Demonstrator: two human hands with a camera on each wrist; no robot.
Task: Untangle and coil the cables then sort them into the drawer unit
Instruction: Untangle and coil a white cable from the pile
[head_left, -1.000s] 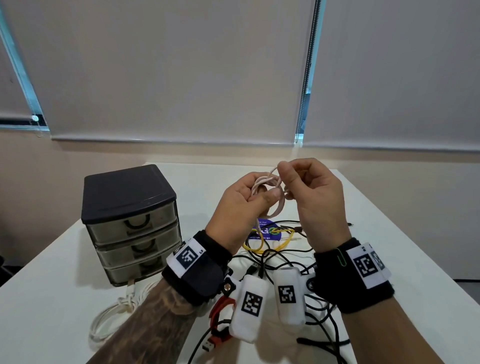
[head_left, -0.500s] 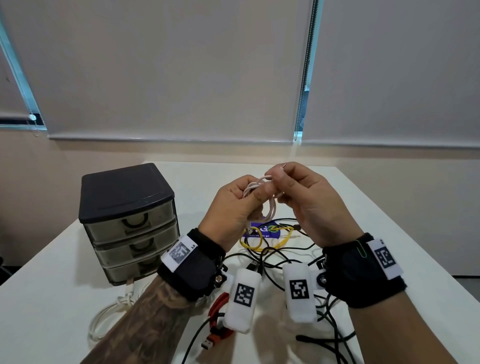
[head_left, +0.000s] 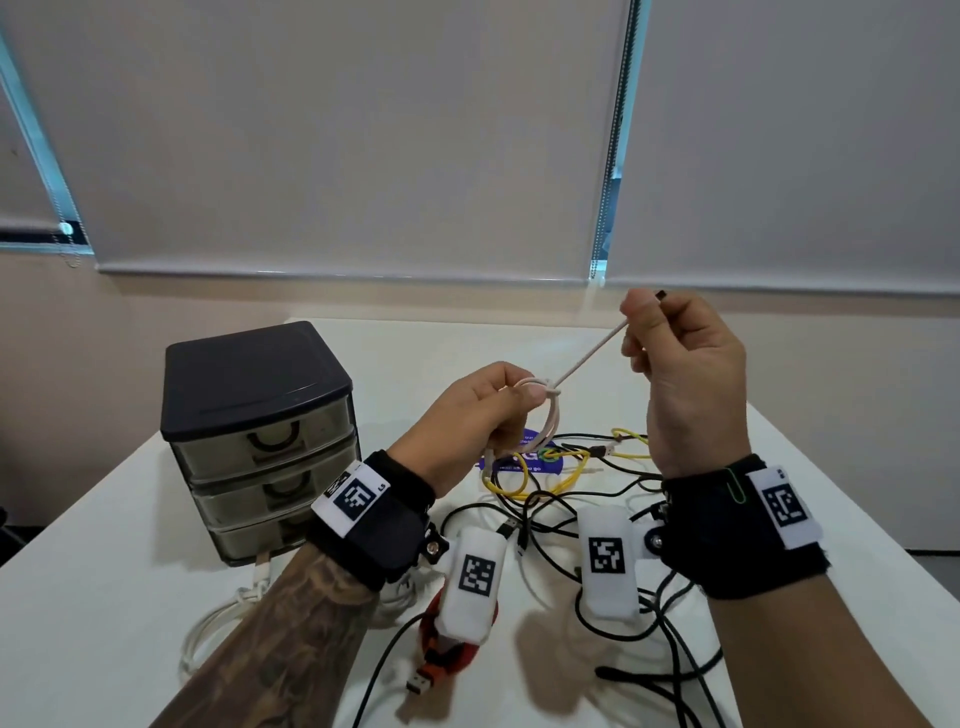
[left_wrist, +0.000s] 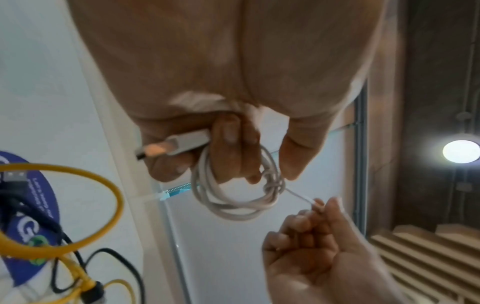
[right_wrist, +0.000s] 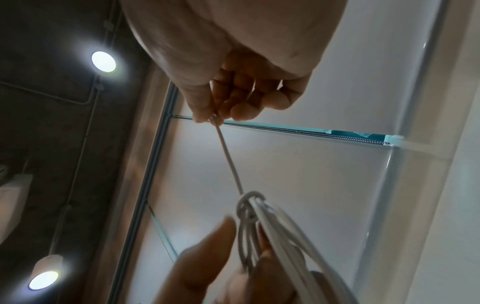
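My left hand (head_left: 480, 415) grips a small coil of pale pink cable (head_left: 546, 434) above the table; the coil (left_wrist: 233, 197) hangs round its fingers, with a USB plug (left_wrist: 176, 144) sticking out. A knot (left_wrist: 272, 185) wraps the coil at its top. My right hand (head_left: 675, 364) pinches the cable's free end (head_left: 587, 358) up and to the right, so the strand (right_wrist: 230, 158) runs taut from the knot (right_wrist: 249, 205) to the fingertips. The dark three-drawer unit (head_left: 260, 441) stands to the left with all drawers closed.
A tangle of black cables (head_left: 623, 597) and a yellow cable (head_left: 545, 478) lies on the white table (head_left: 104, 597) under my hands, over a purple card (head_left: 524, 460). A coiled white cable (head_left: 218, 623) lies before the drawers; an orange cable (head_left: 441, 654) is near me.
My right hand has moved up and to the right, away from the left, drawing the cable's end out taut from the coil. The left hand keeps holding the coil.
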